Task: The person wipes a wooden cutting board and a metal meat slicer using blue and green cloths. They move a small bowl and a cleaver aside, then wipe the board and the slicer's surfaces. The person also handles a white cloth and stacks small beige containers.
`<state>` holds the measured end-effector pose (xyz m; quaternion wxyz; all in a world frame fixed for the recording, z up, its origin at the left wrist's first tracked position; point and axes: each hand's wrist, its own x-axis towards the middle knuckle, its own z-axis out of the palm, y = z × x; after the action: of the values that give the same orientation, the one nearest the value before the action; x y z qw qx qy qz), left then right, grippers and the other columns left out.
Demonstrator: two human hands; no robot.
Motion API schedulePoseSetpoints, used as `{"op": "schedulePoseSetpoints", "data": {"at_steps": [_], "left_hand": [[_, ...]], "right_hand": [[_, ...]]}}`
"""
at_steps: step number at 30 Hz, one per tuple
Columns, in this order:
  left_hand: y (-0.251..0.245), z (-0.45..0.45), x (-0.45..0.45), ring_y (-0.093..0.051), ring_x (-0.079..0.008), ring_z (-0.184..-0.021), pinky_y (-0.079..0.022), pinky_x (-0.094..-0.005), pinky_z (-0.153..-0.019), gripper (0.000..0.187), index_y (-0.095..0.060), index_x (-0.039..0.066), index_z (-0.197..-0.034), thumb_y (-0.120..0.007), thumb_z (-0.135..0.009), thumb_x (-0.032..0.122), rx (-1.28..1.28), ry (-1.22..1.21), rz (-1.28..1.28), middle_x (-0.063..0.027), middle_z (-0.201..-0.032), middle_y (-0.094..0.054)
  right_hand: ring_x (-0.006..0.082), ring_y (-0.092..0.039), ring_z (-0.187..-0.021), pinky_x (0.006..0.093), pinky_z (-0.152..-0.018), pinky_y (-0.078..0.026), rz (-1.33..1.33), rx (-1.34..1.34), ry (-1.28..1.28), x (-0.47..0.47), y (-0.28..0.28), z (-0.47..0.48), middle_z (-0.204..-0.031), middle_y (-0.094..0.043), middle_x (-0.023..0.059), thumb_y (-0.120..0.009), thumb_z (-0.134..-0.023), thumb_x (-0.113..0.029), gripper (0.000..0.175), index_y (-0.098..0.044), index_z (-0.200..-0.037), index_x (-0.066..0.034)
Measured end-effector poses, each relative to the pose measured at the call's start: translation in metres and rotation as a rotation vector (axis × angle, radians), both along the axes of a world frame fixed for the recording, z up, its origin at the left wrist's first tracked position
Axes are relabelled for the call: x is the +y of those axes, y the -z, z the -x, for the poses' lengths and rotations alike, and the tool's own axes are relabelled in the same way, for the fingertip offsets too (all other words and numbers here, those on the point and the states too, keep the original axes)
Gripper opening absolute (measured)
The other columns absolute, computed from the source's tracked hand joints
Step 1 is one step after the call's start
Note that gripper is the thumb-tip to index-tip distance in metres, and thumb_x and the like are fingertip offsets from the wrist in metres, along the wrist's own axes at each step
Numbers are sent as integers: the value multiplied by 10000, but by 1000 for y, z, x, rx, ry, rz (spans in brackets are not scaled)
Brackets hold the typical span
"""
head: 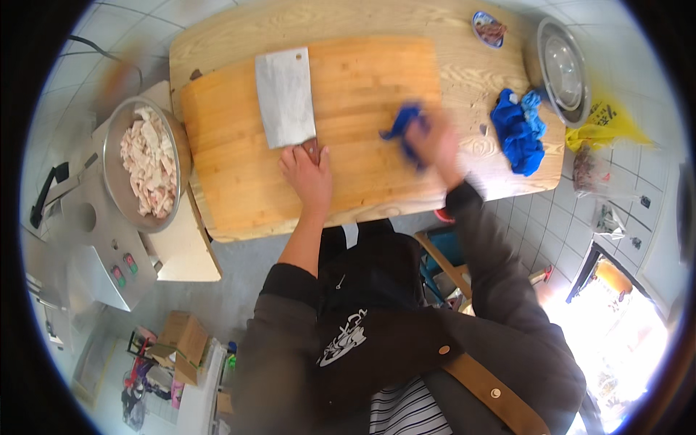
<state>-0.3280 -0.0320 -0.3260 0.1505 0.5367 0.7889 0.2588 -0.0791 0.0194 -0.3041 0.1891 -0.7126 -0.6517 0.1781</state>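
My left hand (308, 176) is closed around the wooden handle of a cleaver (286, 98), whose broad steel blade lies flat on a wooden cutting board (234, 185). Towards the board's right side, my right hand (437, 144), blurred by motion, holds a dark blue cloth (405, 128) against or just over the surface; exact contact cannot be told. More blue cloths, one bright blue (516, 141) and one lighter blue (533, 114), lie bunched on the wooden table (467, 70) to the right of the board.
On the left, a steel bowl (111, 179) holds pieces of pale raw meat (149, 163), beside a steel machine (89, 255) with buttons. At the back right are a small dish (481, 38) of meat strips, a metal basin (582, 70) and a yellow plastic bag (606, 128).
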Motion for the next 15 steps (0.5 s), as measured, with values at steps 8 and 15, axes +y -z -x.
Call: {"op": "schedulePoseSetpoints", "data": {"at_steps": [8,15], "left_hand": [[6,-1,1,-479,-414,-1070,-388,-529,-928,388,-564,-14,-978,-768,-803,267,15,8,-48,-192,-1147,-515],[-28,25,-41,-485,-454,-1089,-404,-494,-952,324,-535,-47,-1012,-718,-806,124,-259,31,-113,-244,-1150,-523]], "right_hand": [[359,-642,-880,435,-831,-521,489,234,-589,-166,-17,98,-848,-640,155,-777,-742,-288,322,-664,-886,-22],[294,-688,-744,413,-659,-511,-276,314,18,22,38,-64,-856,-710,203,-718,-859,-410,430,-714,-966,7]]}}
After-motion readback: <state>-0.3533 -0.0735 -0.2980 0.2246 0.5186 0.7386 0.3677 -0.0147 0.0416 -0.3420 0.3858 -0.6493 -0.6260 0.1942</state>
